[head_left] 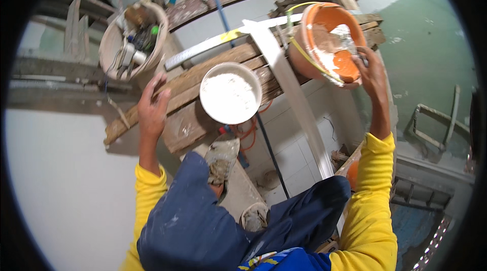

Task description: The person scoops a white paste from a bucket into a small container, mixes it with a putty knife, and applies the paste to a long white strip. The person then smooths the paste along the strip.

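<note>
Blue paint-flecked trousers (203,220) and yellow sleeves (373,210) are seen closest, cut off by the lower edge. A plaster-caked shoe (221,162) is planted below the rough wooden planks (187,103). Left hand (152,106) is laid on the plank edge, fingers spread wide, nothing held. Right hand (370,75) is raised at the tilted orange bowl (329,40); fingers are wrapped at its lower rim, but a possible tool under the fingers is too hidden to identify. Bowl interior is smeared with white-grey plaster, glossy orange showing through. A round white tub (230,93) of powdery white material sits on the planks, between the hands. A pale bucket (133,37) of jumbled tools stands at upper left, contents indistinct. A metal straightedge (213,42) lies across the planks, partly covered.
</note>
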Motion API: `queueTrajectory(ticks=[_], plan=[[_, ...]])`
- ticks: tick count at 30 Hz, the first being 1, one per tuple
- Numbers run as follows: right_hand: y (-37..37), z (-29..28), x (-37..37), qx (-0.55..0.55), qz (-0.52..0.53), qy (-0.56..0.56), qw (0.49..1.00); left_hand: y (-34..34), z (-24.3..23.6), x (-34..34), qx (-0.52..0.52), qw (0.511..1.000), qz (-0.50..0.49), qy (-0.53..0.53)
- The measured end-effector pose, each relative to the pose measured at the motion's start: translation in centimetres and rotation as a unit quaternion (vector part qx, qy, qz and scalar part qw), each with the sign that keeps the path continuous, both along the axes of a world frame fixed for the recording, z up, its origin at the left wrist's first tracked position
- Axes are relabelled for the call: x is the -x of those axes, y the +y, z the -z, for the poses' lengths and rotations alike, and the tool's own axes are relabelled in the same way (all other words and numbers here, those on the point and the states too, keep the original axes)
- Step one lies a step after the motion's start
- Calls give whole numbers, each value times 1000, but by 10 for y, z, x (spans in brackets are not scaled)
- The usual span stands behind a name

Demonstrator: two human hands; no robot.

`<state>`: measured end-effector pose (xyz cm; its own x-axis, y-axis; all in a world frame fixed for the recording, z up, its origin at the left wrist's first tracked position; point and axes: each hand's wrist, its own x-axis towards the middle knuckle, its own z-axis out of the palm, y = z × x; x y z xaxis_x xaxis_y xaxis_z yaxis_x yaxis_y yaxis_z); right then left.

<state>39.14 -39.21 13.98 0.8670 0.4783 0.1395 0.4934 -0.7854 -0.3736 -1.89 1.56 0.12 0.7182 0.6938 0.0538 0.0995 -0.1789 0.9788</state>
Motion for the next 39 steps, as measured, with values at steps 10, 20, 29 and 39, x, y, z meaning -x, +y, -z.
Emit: queueTrajectory(ticks=[10,20,29,39], plan=[[51,14,165,-53,-108,119,986,-7,-4,10,30,999,-9,-10],[90,92,216,164,-258,-167,937,-20,22,15,116,992,26,45],[110,80,213,146,-318,-151,925,-43,42,12,166,980,76,85],[123,72,197,174,-339,-134,915,-57,50,10,150,977,113,103]])
